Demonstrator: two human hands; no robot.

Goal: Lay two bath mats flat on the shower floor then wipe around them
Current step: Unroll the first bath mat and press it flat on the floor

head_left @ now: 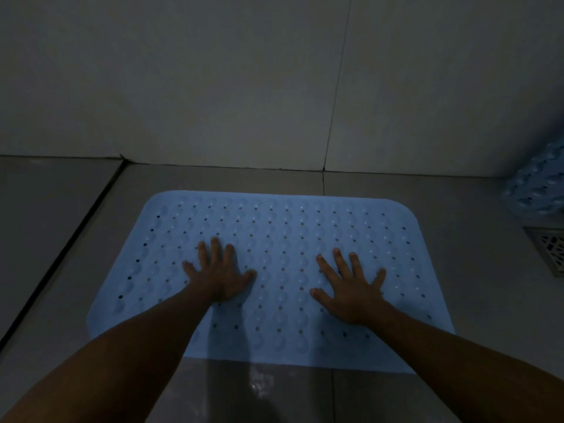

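Dim shower enclosure: grey tiled floor meeting a pale tiled wall beyond the fingertips. One light blue bath mat, perforated and studded with raised bumps, lies flat on the floor, its far edge just short of the wall.

Left hand rests palm down on the mat, fingers straight and spread, gripping nothing. Right hand lies likewise, palm down, fingers splayed and flat on the mat surface, well apart from the left. Mat extends beyond the fingertips of both hands and outward past each little finger.

Second blue mat sits bunched against the wall, well to the outer side of the right fingers, not laid flat. Metal floor drain lies just nearer than it, at the frame edge.
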